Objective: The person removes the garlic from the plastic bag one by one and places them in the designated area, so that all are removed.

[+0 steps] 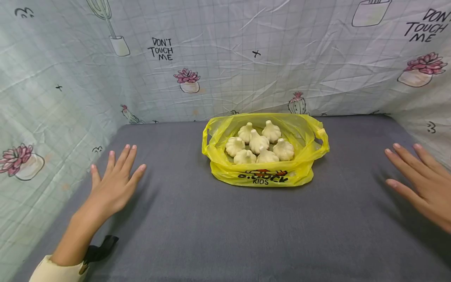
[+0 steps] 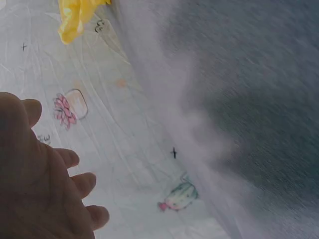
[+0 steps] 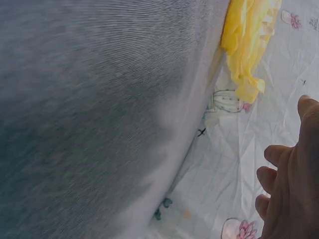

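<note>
A yellow plastic bag [image 1: 262,172] with its mouth spread wide stands toward the back of the grey table. Several white garlic bulbs [image 1: 258,141] sit grouped inside it. Left of the bag, my left hand [image 1: 114,188] hovers over the table with fingers spread, touching nothing. My right hand [image 1: 424,184] is at the far right, fingers also spread and holding nothing; the frame's edge cuts it off. Both wrist views show part of the bag, a yellow corner [image 2: 77,17] on the left and a crumpled side [image 3: 246,50] on the right.
Behind the grey tabletop [image 1: 225,227] hangs a pale cloth [image 1: 225,58] printed with potted plants and lettering, which also runs along both sides. A black strap [image 1: 102,248] shows beside the left wrist, near a cream sleeve [image 1: 58,270].
</note>
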A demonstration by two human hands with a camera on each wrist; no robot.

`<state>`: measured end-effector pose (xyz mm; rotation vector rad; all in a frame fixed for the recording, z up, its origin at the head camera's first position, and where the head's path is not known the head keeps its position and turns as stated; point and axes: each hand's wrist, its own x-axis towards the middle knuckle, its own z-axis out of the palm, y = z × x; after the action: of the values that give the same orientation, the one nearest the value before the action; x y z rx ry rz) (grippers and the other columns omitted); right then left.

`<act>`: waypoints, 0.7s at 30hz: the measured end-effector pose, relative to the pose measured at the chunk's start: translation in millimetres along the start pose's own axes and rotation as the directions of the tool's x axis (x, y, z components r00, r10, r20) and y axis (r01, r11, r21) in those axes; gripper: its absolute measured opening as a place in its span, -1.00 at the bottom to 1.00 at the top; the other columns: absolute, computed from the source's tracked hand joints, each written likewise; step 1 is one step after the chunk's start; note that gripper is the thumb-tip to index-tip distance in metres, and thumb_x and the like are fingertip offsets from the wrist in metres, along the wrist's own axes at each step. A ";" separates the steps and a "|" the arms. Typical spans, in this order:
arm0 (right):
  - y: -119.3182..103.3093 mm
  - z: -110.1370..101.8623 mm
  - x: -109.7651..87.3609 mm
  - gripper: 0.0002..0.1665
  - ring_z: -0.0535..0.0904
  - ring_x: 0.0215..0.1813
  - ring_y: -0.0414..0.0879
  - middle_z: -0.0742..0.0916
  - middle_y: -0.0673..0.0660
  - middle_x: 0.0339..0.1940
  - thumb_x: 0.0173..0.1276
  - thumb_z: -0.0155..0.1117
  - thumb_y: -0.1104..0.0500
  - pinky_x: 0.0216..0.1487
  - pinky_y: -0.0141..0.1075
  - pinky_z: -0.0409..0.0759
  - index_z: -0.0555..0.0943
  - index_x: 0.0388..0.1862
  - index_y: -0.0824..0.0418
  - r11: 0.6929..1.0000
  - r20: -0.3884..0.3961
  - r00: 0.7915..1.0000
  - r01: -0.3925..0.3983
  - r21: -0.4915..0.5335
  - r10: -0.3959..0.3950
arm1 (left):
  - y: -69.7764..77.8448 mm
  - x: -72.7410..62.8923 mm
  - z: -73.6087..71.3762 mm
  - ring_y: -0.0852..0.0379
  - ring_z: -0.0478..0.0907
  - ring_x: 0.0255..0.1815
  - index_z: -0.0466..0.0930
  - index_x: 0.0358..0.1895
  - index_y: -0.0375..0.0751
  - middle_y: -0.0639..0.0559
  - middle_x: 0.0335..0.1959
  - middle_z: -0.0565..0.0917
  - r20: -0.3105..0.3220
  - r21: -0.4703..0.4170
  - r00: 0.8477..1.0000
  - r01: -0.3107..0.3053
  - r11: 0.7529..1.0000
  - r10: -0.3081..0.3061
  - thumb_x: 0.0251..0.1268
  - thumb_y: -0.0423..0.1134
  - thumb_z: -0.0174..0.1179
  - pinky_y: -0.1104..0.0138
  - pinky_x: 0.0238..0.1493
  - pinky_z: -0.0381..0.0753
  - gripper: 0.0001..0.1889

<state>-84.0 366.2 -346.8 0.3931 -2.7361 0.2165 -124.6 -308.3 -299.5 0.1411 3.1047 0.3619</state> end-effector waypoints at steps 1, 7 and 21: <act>-2.6 -1.9 2.5 -0.19 -0.41 0.68 -0.06 -0.11 -0.15 0.69 0.63 -0.03 -0.17 0.58 0.11 -0.53 -0.08 0.71 -0.13 1.000 0.020 1.000 -0.008 -0.004 0.008 | 1.9 0.9 -0.3 -0.31 -0.60 0.61 -0.46 0.66 0.09 0.01 0.68 -0.42 -0.002 -0.007 1.000 -0.003 1.000 0.003 0.62 0.32 -0.47 -0.40 0.24 -0.84 -0.24; -13.5 -9.8 15.0 -0.08 -0.48 0.67 -0.12 -0.14 -0.14 0.70 0.56 0.11 -0.15 0.47 0.24 -0.68 -0.11 0.71 -0.16 0.999 0.103 0.994 -0.018 -0.048 0.022 | 17.2 6.3 -3.6 -0.33 -0.52 0.62 -0.42 0.67 0.10 0.00 0.69 -0.35 0.006 -0.060 1.000 -0.016 0.998 0.017 0.61 0.34 -0.42 -0.46 0.29 -0.69 -0.22; -32.4 -6.7 37.1 -0.12 -0.47 0.68 0.06 -0.09 0.08 0.72 0.62 0.00 -0.20 0.49 0.15 -0.71 -0.16 0.71 -0.11 0.999 0.254 0.967 -0.024 -0.041 0.033 | 51.9 10.8 -6.5 -0.25 -0.45 0.65 -0.30 0.68 0.11 0.02 0.70 -0.23 0.010 -0.161 0.992 -0.120 0.980 0.123 0.63 0.29 -0.30 -0.46 0.40 -0.41 -0.24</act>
<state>-105.2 327.8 -323.5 0.3958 -2.9947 0.1290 -130.9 -258.5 -281.3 0.3308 3.0385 0.6070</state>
